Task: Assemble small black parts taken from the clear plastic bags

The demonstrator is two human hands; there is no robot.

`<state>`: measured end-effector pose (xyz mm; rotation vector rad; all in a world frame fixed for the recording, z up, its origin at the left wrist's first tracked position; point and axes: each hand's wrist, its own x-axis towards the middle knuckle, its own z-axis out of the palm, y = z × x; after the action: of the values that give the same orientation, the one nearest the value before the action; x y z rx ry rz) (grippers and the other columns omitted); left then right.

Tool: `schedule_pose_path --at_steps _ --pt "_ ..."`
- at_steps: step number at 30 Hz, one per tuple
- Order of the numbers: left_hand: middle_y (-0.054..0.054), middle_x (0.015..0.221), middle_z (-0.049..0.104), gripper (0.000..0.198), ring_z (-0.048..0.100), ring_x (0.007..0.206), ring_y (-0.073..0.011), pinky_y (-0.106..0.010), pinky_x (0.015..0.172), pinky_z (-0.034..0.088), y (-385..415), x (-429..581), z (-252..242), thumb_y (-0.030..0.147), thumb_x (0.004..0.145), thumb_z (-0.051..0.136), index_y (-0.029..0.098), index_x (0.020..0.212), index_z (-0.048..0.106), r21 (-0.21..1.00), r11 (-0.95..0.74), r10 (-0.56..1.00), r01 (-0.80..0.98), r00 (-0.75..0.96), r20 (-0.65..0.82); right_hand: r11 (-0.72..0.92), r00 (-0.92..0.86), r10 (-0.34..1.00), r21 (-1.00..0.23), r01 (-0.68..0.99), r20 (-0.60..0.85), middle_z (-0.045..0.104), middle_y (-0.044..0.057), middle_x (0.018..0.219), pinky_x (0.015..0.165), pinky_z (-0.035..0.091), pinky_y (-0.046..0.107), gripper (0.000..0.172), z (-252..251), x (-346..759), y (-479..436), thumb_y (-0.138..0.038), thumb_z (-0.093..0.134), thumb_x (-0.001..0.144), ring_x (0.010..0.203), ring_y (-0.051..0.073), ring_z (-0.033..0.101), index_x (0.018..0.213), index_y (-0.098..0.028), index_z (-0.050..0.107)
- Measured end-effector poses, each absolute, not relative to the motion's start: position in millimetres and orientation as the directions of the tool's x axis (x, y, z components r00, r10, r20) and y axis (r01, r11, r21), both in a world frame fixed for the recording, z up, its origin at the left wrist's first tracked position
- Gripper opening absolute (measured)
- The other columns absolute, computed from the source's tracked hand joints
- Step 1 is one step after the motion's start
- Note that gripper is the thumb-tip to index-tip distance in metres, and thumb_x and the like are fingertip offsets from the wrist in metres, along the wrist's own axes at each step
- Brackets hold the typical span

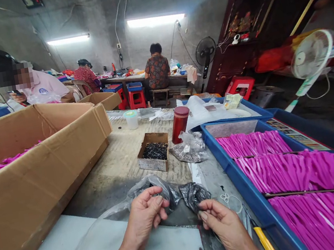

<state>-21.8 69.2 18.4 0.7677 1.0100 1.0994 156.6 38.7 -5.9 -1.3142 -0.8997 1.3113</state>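
Note:
My left hand is over the near part of the table, its fingers curled and thumb near the fingertips; what they hold, if anything, is too small to make out. Behind it lies a clear plastic bag with dark contents. To its right, my right hand has its thumb and forefinger pinched at the lower edge of a crumpled black plastic bag. Beyond the bags stands a small cardboard box of small black pieces. A grey-white board lies beneath my left forearm.
A large cardboard box stands left. On the right are a blue tray of magenta strips and a yellow-handled tool. A red flask and a bag of small parts stand beyond. People sit farther back.

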Motion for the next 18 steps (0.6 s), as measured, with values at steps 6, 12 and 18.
schedule_pose_path --at_steps 6,12,18 --pt "-0.006 0.071 0.063 0.013 0.059 0.055 -0.0095 -0.014 0.043 0.042 61 -17 29 0.014 0.072 0.057 0.011 0.084 0.054 0.705 0.385 0.919 -0.595 0.179 -0.350 -0.207 0.083 0.971 -0.960 -0.189 -0.226 0.050 -0.006 0.046 0.043 0.033 0.019 0.021 -6 154 35 -0.029 0.067 0.054 0.042 0.008 0.043 0.064 -0.016 0.055" --pt "-0.013 0.089 0.062 0.023 0.063 0.074 -0.0162 -0.019 0.058 0.050 55 -10 31 -0.002 0.067 0.055 0.007 0.089 0.054 0.640 0.481 0.865 -0.599 0.204 -0.459 -0.203 0.061 0.974 -0.956 -0.210 -0.220 0.052 -0.005 0.048 0.043 0.032 0.019 0.024 -8 154 33 -0.033 0.067 0.055 0.041 0.008 0.042 0.065 -0.015 0.055" --pt "-0.010 0.082 0.063 0.035 0.063 0.066 -0.0154 -0.018 0.050 0.049 50 -2 27 0.009 0.065 0.063 0.011 0.098 0.049 0.686 0.523 0.852 -0.505 0.280 -0.443 -0.209 0.050 0.973 -0.957 -0.201 -0.223 0.053 -0.004 0.049 0.043 0.032 0.020 0.026 -9 154 30 -0.035 0.066 0.056 0.041 0.008 0.043 0.066 -0.015 0.054"
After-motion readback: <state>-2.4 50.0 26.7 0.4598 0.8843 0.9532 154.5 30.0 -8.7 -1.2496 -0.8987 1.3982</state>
